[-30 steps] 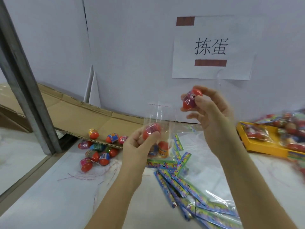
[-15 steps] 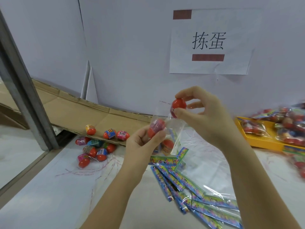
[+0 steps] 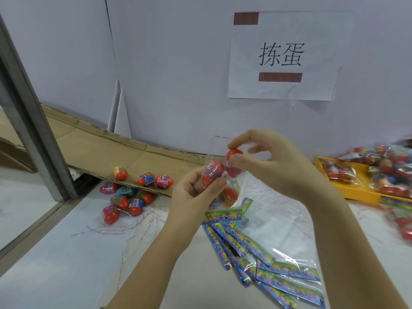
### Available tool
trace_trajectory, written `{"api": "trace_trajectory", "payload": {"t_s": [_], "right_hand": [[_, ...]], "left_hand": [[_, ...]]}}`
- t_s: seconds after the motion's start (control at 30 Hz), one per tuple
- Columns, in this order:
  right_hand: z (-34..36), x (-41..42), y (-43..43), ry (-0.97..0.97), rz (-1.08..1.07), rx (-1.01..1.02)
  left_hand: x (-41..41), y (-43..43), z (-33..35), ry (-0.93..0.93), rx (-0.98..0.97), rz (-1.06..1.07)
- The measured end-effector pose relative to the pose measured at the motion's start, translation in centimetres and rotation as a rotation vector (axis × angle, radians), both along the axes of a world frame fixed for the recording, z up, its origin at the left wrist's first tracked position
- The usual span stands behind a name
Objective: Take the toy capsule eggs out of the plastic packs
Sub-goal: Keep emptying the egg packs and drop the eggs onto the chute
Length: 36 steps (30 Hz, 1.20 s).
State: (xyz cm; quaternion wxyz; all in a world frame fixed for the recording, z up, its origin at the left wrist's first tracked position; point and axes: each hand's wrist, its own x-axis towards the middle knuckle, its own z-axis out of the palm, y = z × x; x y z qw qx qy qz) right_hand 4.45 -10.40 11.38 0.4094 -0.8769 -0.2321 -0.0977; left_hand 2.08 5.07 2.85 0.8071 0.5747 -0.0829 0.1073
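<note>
My left hand (image 3: pixel 194 192) grips a wrapped egg (image 3: pixel 211 175) through the clear pack (image 3: pixel 219 144). My right hand (image 3: pixel 278 168) pinches a red egg (image 3: pixel 234 153) above the white desk (image 3: pixel 66 253), facing a paper sign (image 3: pixel 283 56).

— What colour were the loose eggs (image 3: pixel 124 197)?
— Red halves, with pink, blue, yellow or teal printed wraps. The top egg (image 3: pixel 234 153) showed plain red, the lower egg (image 3: pixel 213 175) red under pink.
— And the tray (image 3: pixel 361 194)?
— Yellow. The pack headers (image 3: pixel 224 215) were blue and green, patterned.
</note>
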Motion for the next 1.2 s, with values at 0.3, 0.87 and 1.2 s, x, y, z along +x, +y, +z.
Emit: {"api": "trace_trajectory", "payload": {"t_s": [0.3, 0.87, 1.2], "right_hand": [[0.0, -0.2, 0.0, 0.027, 0.067, 0.215], [-2.6, 2.2, 0.5, 0.285, 0.252, 0.485], [-3.0, 2.2, 0.8, 0.300, 0.324, 0.479]], "left_hand": [[0.5, 0.2, -0.4, 0.052, -0.005, 0.040], [0.8, 1.1, 0.1, -0.007, -0.109, 0.107], [0.7, 1.4, 0.2, -0.003, -0.057, 0.107]]}}
